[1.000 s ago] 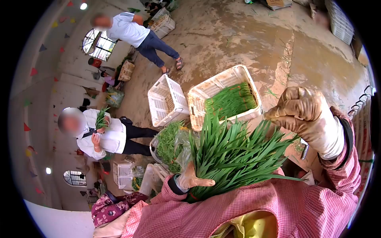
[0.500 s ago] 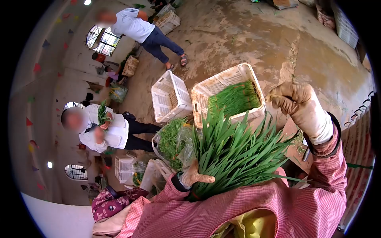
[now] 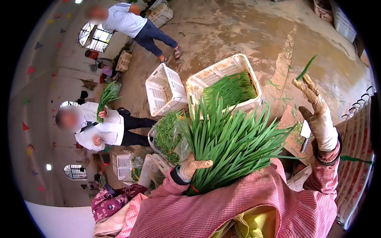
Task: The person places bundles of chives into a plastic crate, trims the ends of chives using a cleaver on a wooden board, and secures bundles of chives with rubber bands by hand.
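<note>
A thick bunch of garlic chives (image 3: 234,146) leans across my lap, leaves fanned up and to the right. A red band (image 3: 195,189) circles its lower end. My gloved left hand (image 3: 192,168) grips the bunch near that band, thumb pointing across the leaves; its other fingers are mostly hidden. Raised at the right, my gloved right hand (image 3: 317,111) has its fingers stretched and thumb apart. A single chive leaf (image 3: 307,68) is at its fingertips; whether it touches them I cannot tell.
Ahead, a crate (image 3: 258,85) holds banded chives beside another white crate (image 3: 166,89). Loose greens (image 3: 170,137) fill a bag at left. A cleaver (image 3: 305,135) lies on a board (image 3: 285,119) at right. One person (image 3: 103,123) holds greens; another (image 3: 139,25) stands farther back.
My right hand has gone from curled to outstretched, and a leaf now shows at its fingertips. The cleaver has come into clearer view. My left hand keeps its grip on the chives.
</note>
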Tool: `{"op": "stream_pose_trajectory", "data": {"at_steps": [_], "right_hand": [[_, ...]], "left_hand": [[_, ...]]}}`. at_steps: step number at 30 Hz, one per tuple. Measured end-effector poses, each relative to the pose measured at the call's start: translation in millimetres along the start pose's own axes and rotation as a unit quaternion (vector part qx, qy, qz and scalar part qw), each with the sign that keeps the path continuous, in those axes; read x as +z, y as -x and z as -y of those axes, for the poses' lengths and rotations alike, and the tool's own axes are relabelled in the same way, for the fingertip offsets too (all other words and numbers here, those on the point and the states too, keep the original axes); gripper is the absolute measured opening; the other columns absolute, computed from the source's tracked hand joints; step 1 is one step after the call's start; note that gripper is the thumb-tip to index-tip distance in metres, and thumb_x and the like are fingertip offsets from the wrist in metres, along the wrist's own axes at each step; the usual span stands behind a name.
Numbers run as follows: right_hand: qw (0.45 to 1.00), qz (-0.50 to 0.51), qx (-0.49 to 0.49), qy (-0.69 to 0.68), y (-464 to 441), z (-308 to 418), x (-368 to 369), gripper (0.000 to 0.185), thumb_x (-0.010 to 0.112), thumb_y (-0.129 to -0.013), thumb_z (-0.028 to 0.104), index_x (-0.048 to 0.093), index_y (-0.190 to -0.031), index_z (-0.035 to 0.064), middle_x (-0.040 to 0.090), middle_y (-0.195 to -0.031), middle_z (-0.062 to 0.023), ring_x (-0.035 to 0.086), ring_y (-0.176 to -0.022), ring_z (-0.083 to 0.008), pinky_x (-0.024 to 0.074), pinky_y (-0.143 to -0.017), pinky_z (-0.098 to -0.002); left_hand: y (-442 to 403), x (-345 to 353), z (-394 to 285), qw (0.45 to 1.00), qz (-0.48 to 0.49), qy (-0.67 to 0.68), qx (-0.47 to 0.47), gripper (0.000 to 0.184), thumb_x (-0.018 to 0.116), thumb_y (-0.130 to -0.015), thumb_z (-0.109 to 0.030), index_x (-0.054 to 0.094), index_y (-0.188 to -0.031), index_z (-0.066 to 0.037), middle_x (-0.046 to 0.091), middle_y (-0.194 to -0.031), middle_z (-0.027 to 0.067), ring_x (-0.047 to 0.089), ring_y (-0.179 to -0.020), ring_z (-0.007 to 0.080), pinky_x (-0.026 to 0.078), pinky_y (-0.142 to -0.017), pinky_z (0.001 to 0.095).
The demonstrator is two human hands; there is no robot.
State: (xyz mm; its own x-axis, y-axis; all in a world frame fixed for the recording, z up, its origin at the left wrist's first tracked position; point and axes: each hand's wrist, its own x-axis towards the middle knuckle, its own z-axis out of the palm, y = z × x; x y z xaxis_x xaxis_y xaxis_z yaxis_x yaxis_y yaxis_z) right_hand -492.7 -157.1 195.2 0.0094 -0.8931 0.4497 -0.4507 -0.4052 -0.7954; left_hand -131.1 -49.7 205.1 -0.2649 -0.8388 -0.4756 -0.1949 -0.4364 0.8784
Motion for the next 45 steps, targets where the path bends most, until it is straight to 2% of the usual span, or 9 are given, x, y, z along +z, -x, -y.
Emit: {"op": "stream_pose_trajectory", "data": {"at_steps": [5,15,19,22,27,31,34,37,45], "right_hand": [[0.981,0.081,0.169,-0.057,15,41,-37,0.01,0.062,-0.079,0.006,0.064,-0.086,-0.0014,0.062,-0.076,-0.0092,0.054,-0.066,-0.0156,0.0415,-0.06,-0.026],[0.94,0.322,-0.086,0.075,52,34,24,0.014,0.061,-0.078,0.017,0.055,-0.084,0.0056,0.055,-0.066,-0.0087,0.053,-0.055,-0.0233,0.0421,-0.052,-0.0321],[0.898,0.081,0.284,-0.327,44,20,25,0.025,0.055,-0.087,0.021,0.058,-0.073,0.0001,0.057,-0.064,0.0001,0.048,-0.054,-0.0078,0.0405,-0.051,-0.0223],[0.9,0.324,0.206,-0.207,39,27,11,0.026,0.058,-0.085,0.026,0.063,-0.077,0.0022,0.059,-0.067,-0.0069,0.053,-0.054,-0.0105,0.0425,-0.051,-0.0242],[0.956,0.281,-0.049,-0.075,62,40,54,0.009,0.059,-0.077,0.012,0.054,-0.075,0.0051,0.053,-0.06,-0.0098,0.055,-0.056,-0.0254,0.0433,-0.05,-0.034],[0.806,0.063,0.32,-0.494,74,-24,39,0.012,0.055,-0.085,0.013,0.058,-0.079,0.0026,0.053,-0.062,0.0005,0.05,-0.052,-0.011,0.0407,-0.048,-0.0243],[0.785,0.275,0.358,-0.424,102,-84,6,0.035,0.063,-0.08,0.019,0.053,-0.109,-0.0003,0.056,-0.068,-0.0036,0.047,-0.049,-0.0132,0.0417,-0.048,-0.0254],[0.954,0.056,0.03,0.291,59,-54,3,0.069,0.066,-0.069,0.002,0.037,-0.132,0.0124,0.055,-0.074,-0.0093,0.053,-0.064,-0.0199,0.0433,-0.055,-0.0302],[0.922,0.276,-0.169,0.21,22,-4,96,0.028,0.047,-0.077,0.003,0.057,-0.102,0.0101,0.058,-0.074,-0.0077,0.059,-0.061,-0.0219,0.0482,-0.05,-0.0319]], "left_hand": [[-1,-3,6,0.998,0.008,0.057,-0.004,0.053,0.068,-0.07,-0.023,0.051,-0.115,-0.002,0.057,-0.109,0.0086,0.054,-0.097,0.0197,0.042,-0.088,0.0331],[4,-6,17,0.999,0.001,0.038,-0.02,0.05,0.07,-0.069,-0.019,0.052,-0.113,-0.003,0.058,-0.106,0.0058,0.054,-0.094,0.0174,0.042,-0.086,0.0314],[8,5,2,0.997,-0.031,0.064,-0.026,0.05,0.07,-0.07,-0.023,0.053,-0.113,-0.003,0.058,-0.105,0.0057,0.054,-0.094,0.017,0.041,-0.086,0.0313],[9,9,-3,0.996,-0.033,0.072,-0.041,0.051,0.069,-0.07,-0.025,0.053,-0.113,-0.003,0.058,-0.106,0.0074,0.054,-0.096,0.0175,0.041,-0.088,0.0321],[9,6,-2,0.999,-0.02,0.024,-0.03,0.043,0.067,-0.073,-0.019,0.055,-0.111,-0.002,0.059,-0.106,0.0079,0.055,-0.095,0.0172,0.042,-0.087,0.0312],[13,5,3,0.996,-0.058,0.056,-0.033,0.037,0.062,-0.077,-0.011,0.053,-0.112,-0.001,0.059,-0.107,0.0089,0.056,-0.094,0.016,0.044,-0.087,0.0301],[15,11,-3,0.995,-0.086,0.048,-0.008,0.037,0.061,-0.078,-0.008,0.052,-0.112,0.001,0.058,-0.107,0.0093,0.056,-0.094,0.0155,0.045,-0.087,0.0297],[11,17,-7,0.997,-0.073,0.037,0.014,0.038,0.063,-0.076,-0.007,0.053,-0.111,0.001,0.059,-0.106,0.0078,0.056,-0.095,0.0156,0.045,-0.084,0.0277],[12,22,-12,0.998,-0.053,0.033,0.004,0.04,0.061,-0.077,-0.012,0.051,-0.114,-0.001,0.056,-0.112,0.0097,0.054,-0.099,0.0182,0.044,-0.086,0.029]]}}
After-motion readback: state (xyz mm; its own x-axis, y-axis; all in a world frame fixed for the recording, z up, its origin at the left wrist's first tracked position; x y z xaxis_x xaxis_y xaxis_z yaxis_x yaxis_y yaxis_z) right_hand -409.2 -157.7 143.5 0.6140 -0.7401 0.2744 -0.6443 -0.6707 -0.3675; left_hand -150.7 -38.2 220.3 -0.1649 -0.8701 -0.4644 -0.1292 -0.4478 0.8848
